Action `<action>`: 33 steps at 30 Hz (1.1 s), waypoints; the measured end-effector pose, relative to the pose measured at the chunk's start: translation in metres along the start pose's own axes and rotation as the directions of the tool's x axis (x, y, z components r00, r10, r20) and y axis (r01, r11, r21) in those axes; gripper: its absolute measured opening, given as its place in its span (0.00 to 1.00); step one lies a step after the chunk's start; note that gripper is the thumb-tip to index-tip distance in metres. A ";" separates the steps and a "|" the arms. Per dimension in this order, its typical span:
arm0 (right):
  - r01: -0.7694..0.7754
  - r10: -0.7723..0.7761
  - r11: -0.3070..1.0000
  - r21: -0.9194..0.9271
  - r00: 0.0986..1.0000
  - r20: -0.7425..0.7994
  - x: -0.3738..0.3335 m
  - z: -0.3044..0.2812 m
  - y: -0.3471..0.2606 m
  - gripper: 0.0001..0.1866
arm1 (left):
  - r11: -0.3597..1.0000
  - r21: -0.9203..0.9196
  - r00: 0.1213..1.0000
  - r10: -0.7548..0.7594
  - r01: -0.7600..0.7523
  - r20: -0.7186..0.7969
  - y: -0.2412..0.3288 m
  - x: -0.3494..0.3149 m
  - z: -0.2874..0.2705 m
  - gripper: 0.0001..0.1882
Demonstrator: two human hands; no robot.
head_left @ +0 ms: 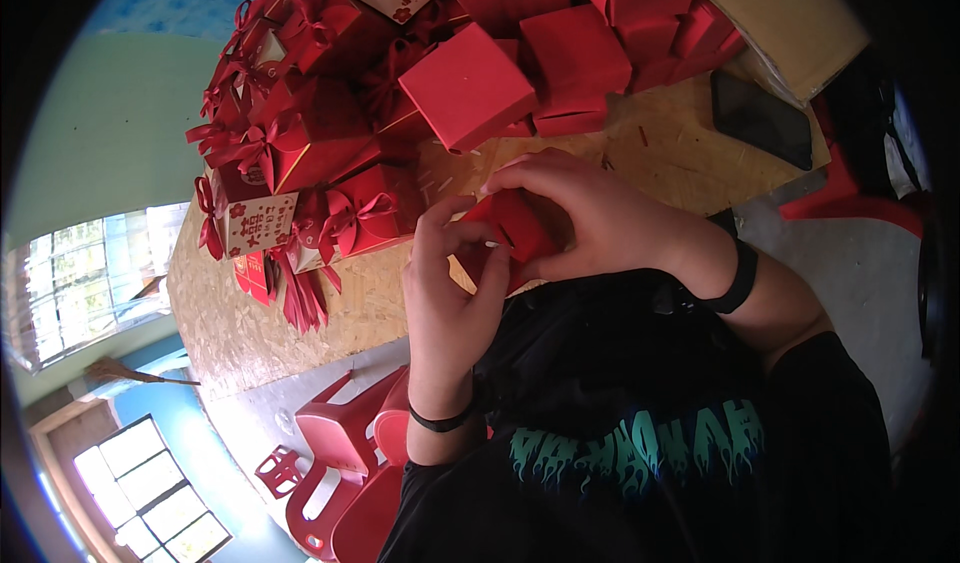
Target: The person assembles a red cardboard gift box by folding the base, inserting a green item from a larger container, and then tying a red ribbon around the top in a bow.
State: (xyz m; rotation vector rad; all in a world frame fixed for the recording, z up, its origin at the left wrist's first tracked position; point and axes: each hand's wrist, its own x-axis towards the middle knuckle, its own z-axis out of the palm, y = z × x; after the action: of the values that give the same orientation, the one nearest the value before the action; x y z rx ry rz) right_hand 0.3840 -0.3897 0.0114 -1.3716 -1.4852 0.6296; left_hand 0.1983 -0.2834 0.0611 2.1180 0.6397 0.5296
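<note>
Close to my body, over the near table edge, I hold a small red cardboard box (520, 225) with a dark slot in its upper face. My right hand (590, 208) wraps round its far and right sides, thumb at the near edge. My left hand (445, 283) is closed at its left side, with thumb and forefinger pinched together by the slot. A tiny white spot shows at those fingertips; I cannot tell whether it is a nail or a separate piece. Just beyond lies a larger plain red box (467, 88).
A heap of red gift boxes with ribbon bows (362, 218) covers the far left of the wooden table (330, 338). Loose red ribbons (305, 303) hang together at the left. A dark phone (760, 118) and a cardboard carton (775, 13) lie right. Red plastic chairs (345, 433) stand lower left.
</note>
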 end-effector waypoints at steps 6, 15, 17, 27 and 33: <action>0.003 -0.003 1.000 -0.015 1.000 -0.002 0.000 0.000 -0.001 0.41 | 0.999 0.019 1.000 -0.026 0.026 0.008 0.000 -0.001 -0.002 0.23; 0.045 -0.045 0.999 -0.002 0.999 -0.031 0.000 0.002 0.001 0.41 | 0.995 0.090 0.999 0.040 -0.040 0.002 -0.002 -0.004 -0.001 0.15; 0.040 -0.040 0.999 -0.007 0.999 -0.027 0.000 0.002 0.002 0.42 | 0.999 0.044 1.000 0.007 -0.007 0.003 -0.003 -0.005 -0.001 0.16; 0.019 -0.019 1.000 -0.008 0.999 -0.030 -0.001 0.002 0.003 0.41 | 0.980 -0.153 0.989 -0.134 0.124 -0.063 -0.010 -0.009 0.001 0.18; 0.037 -0.037 0.999 -0.003 0.999 -0.030 -0.001 0.002 0.000 0.41 | 0.988 -0.144 0.985 -0.076 0.053 -0.158 -0.017 -0.009 0.007 0.17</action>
State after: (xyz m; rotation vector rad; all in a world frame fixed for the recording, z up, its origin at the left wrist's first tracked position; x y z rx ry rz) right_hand 0.3822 -0.3898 0.0101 -1.3464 -1.4844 0.5817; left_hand 0.1906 -0.2844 0.0419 1.9296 0.7392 0.6964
